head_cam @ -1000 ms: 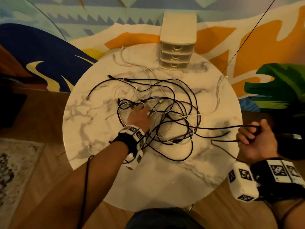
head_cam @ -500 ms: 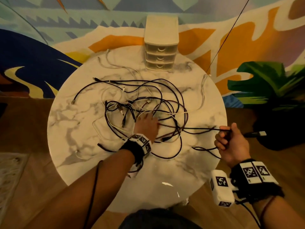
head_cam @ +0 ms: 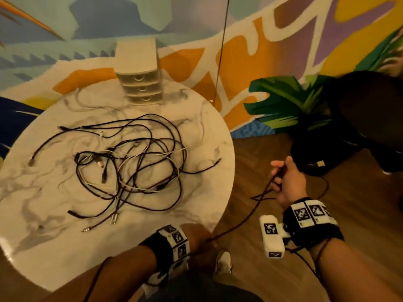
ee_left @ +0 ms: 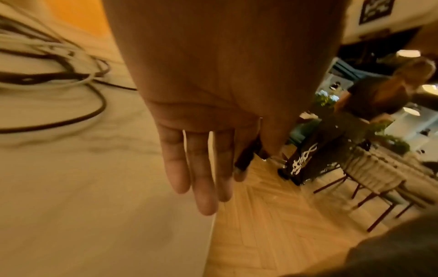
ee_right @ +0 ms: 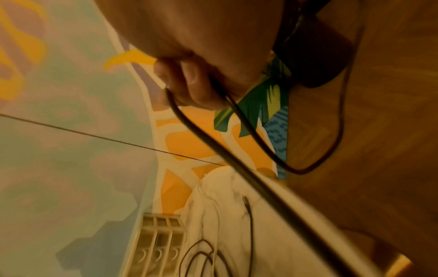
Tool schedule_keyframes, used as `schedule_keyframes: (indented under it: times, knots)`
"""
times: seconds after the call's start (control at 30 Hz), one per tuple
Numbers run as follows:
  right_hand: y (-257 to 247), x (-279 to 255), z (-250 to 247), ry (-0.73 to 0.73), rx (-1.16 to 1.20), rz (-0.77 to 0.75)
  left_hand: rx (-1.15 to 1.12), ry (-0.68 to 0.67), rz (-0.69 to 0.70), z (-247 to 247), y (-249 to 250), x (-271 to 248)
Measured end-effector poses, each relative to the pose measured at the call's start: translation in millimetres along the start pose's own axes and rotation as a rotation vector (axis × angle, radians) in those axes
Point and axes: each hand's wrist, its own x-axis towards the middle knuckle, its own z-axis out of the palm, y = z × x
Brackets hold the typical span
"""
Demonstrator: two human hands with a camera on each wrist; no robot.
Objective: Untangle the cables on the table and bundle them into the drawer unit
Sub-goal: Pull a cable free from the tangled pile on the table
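A tangle of black and white cables [head_cam: 130, 166] lies in the middle of the round marble table [head_cam: 65, 247]; its near loops show in the left wrist view [ee_left: 59, 75]. The beige three-drawer unit [head_cam: 139, 83] stands at the table's far edge with its drawers closed, also seen from the right wrist [ee_right: 156, 243]. One dark cable [head_cam: 239, 221] stretches between my hands, off the table's right side. My right hand [head_cam: 281, 177] grips it with curled fingers [ee_right: 189, 82]. My left hand [head_cam: 202, 238] is at the near right table edge and pinches the cable's other part between thumb and index finger [ee_left: 246, 163], the other fingers straight.
A large black round object [head_cam: 349, 127] sits on the wood floor to the right. A thin dark wire [head_cam: 220, 51] hangs before the painted wall. My shoe [head_cam: 222, 262] is below the table edge. A person [ee_left: 355, 121] and chairs [ee_left: 379, 187] stand farther off.
My left hand left the tangle and came back to the near table edge, taking the dark cable. My right hand drew that cable farther right, clear of the pile.
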Motion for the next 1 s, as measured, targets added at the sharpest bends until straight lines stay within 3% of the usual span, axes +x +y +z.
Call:
schedule_keyframes:
  times: [0.07, 0.13, 0.17, 0.23, 0.3, 0.37, 0.4, 0.47, 0.6, 0.73, 0.83, 0.9, 1.0]
  knots:
    - [-8, -3, -16, 0.001, -0.097, -0.075, 0.149, 0.021, 0.005, -8, 17, 4]
    - [-13, -7, -25, -0.046, -0.243, -0.188, 0.232, 0.175, 0.025, -36, 42, 4]
    - [-12, -9, -26, -0.077, -0.332, -0.245, 0.169, 0.304, 0.052, -54, 56, 4]
    - [-11, -19, -29, -0.183, -0.491, -0.329, -0.174, 0.587, 0.182, -88, 91, 3]
    - [-7, -27, -32, -0.374, -0.458, -0.263, -0.357, 0.771, 0.304, -115, 124, 5]
    - [-4, -31, -34, -0.496, -0.423, -0.133, -0.262, 0.776, 0.299, -126, 145, 13]
    - [-3, -29, -38, -0.490, -0.513, -0.150, -0.197, 0.768, 0.264, -127, 154, 18]
    - [-1, -20, -46, -0.433, -0.668, -0.339, -0.179, 0.808, 0.227, -130, 161, 24]
    - [10, 5, -82, -0.334, -0.793, -0.495, -0.233, 1.055, 0.166, -161, 156, 13]
    - [39, 38, -132, -0.023, -0.689, -0.318, -0.169, 1.224, 0.149, -190, 171, -6]
    - [55, 58, -138, 0.150, -0.528, -0.007, -0.201, 1.256, 0.196, -191, 179, -11]
    - [62, 63, -128, 0.060, -0.496, 0.171, -0.166, 1.198, 0.204, -185, 188, -8]
    - [81, 66, -110, -0.145, -0.418, 0.239, -0.210, 1.185, 0.231, -180, 203, -5]
